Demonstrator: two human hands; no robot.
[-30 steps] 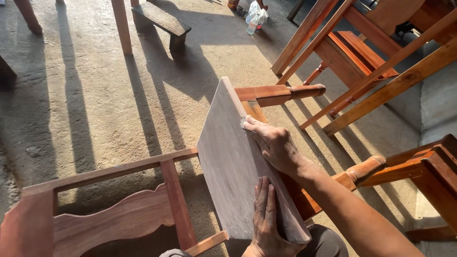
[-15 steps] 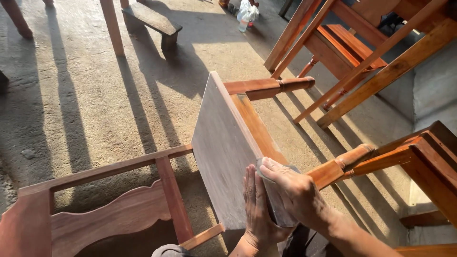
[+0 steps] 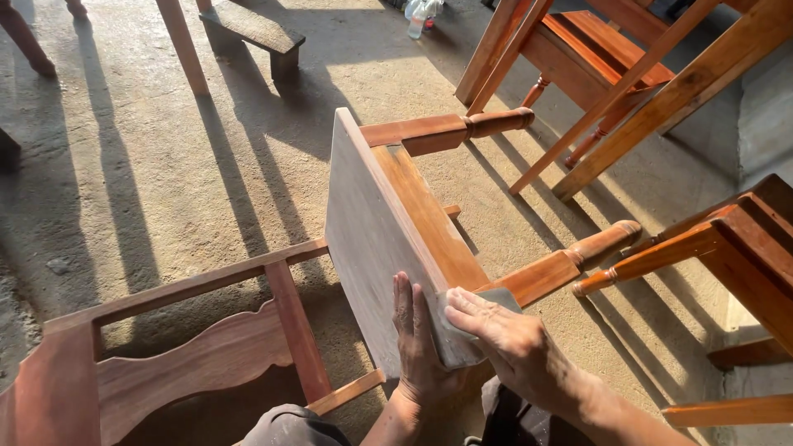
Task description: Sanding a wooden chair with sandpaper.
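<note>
Chair lies tipped on the concrete floor [image 3: 149, 190], its seat board [image 3: 372, 239] standing on edge, pale unfinished face turned to the left, reddish finished wood behind it.

Left hand [image 3: 417, 339] lies flat against the pale face near the bottom corner, fingers straight and spread upward, gripping nothing. Right hand [image 3: 508, 343] is curled over a grey sanding pad [image 3: 462, 326], pressing it onto the board's near edge at the corner.

Handling, by judgement: the board looks stiff and solid, joined into the chair frame, so it is heavy to shift but steady under pressure. The dusty bare face may be a bit slick to the palm; the long edges and the turned armrests [image 3: 570, 260] look like the firm places to take hold. The pad looks soft and light and bends round the corner.

Hard to make out: the board's lower corner sits behind both hands; most of the pad is covered by the right fingers. The chair back [image 3: 190, 363] runs off the bottom left. Other chairs [image 3: 628, 74] at top right are cut off, and a small bench [image 3: 252, 29] is only partly in view.
</note>
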